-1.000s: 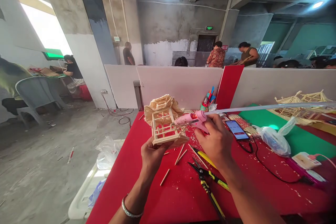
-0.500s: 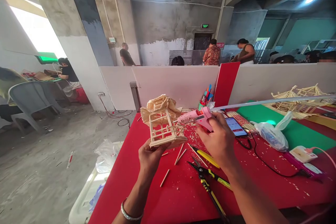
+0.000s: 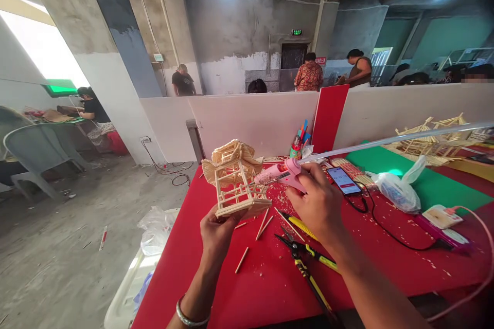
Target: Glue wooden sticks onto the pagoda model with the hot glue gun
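Note:
My left hand (image 3: 216, 231) grips the base of a small pavilion model (image 3: 236, 177) built of pale wooden sticks, holding it tilted above the red table. A pink hot glue gun (image 3: 283, 174) is in my right hand (image 3: 318, 203), with a long clear glue stick (image 3: 386, 141) jutting out behind it to the right. The gun's nozzle points left, close to the right side of the model's railing; whether it touches cannot be told. Beneath my hands lie yellow-and-black pliers (image 3: 303, 254), a yellow-handled cutter (image 3: 303, 227) and several loose sticks (image 3: 242, 260).
On the red table (image 3: 370, 277) are a phone (image 3: 345, 181), a plastic bag (image 3: 399, 190), a purple power strip (image 3: 443, 234) with cables, and a green mat (image 3: 463, 185). More stick models (image 3: 436, 136) stand far right. A white bin (image 3: 131, 288) is at left. People are beyond the partition (image 3: 254, 123).
The view has shifted slightly. The glue gun's nozzle sits a little lower against the model's right side. Both hands keep their hold.

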Motion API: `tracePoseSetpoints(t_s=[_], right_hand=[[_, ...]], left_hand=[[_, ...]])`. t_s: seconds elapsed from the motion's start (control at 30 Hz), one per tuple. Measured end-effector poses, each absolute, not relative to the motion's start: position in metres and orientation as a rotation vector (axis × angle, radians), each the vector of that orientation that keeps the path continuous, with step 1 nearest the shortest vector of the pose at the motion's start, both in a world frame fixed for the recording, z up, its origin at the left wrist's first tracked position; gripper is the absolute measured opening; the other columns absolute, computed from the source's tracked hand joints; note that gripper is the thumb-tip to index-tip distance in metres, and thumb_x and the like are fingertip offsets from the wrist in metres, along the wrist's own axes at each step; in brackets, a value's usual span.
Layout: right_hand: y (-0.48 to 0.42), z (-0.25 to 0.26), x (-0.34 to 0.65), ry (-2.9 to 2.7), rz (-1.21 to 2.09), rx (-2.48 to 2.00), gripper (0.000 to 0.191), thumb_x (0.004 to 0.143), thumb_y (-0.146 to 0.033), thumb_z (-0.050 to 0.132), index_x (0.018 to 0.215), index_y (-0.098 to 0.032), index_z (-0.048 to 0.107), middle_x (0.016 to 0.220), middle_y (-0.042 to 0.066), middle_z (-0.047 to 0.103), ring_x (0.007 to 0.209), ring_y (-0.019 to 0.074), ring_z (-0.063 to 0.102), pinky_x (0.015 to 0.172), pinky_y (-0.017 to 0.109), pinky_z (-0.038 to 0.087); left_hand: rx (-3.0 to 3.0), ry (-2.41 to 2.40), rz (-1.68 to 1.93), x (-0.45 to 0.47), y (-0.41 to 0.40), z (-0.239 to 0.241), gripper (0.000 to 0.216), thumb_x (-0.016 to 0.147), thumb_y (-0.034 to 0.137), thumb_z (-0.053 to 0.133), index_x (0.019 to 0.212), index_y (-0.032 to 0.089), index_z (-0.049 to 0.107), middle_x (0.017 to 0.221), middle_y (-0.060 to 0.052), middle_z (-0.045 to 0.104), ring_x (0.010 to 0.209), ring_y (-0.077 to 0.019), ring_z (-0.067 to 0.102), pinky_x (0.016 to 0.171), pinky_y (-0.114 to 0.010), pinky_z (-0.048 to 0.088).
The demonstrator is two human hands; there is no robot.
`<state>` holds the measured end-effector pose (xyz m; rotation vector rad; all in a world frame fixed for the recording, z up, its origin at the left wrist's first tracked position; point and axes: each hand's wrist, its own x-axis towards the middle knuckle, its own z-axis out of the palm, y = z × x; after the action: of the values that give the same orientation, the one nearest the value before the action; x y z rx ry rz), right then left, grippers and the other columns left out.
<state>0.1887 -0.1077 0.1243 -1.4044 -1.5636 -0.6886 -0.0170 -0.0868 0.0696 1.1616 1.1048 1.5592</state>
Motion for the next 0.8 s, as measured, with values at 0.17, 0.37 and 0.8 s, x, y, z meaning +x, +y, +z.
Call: tracePoseSetpoints(t_s=[0.17, 0.37, 0.8], right_hand=[[-0.1067, 0.1234, 0.1889, -1.571, -0.687, -1.391, 0.037, 0.080, -0.016, 0.061, 0.115, -0.027, 0.065, 0.093, 0.000, 0.063, 0.071, 0.0103, 0.058, 0.052, 0.023, 0.038], [-0.1060, 0.1221, 0.1895, -1.570, -0.685, -1.393, 0.037, 0.079, -0.014, 0.059, 0.113, -0.025, 0.065, 0.094, 0.000, 0.065, 0.070, 0.0100, 0.058, 0.052, 0.023, 0.037], [-0.1068, 0.1221, 0.1903, -1.583, -0.629, -1.381, 0.038, 0.080, -0.014, 0.058, 0.116, -0.025, 0.064, 0.094, 0.001, 0.065, 0.076, 0.0109, 0.059, 0.059, 0.022, 0.044]], left_hand=[[1.181, 1.120, 1.562, -0.0169, -0.0865, 0.0703, 0.023, 0.052, 0.029, 0.085, 0.063, 0.015, 0.071, 0.050, 0.003, 0.059, 0.050, -0.0109, 0.053, 0.048, -0.021, 0.047], [1.188, 1.132, 1.562, -0.0167, -0.0860, 0.0707, 0.023, 0.052, 0.027, 0.086, 0.067, 0.015, 0.072, 0.049, 0.004, 0.058, 0.048, -0.0115, 0.053, 0.050, -0.023, 0.049], [1.233, 1.157, 1.552, -0.0155, -0.0873, 0.0717, 0.024, 0.055, 0.031, 0.085, 0.066, 0.015, 0.072, 0.053, 0.001, 0.062, 0.052, -0.0138, 0.056, 0.051, -0.025, 0.050]])
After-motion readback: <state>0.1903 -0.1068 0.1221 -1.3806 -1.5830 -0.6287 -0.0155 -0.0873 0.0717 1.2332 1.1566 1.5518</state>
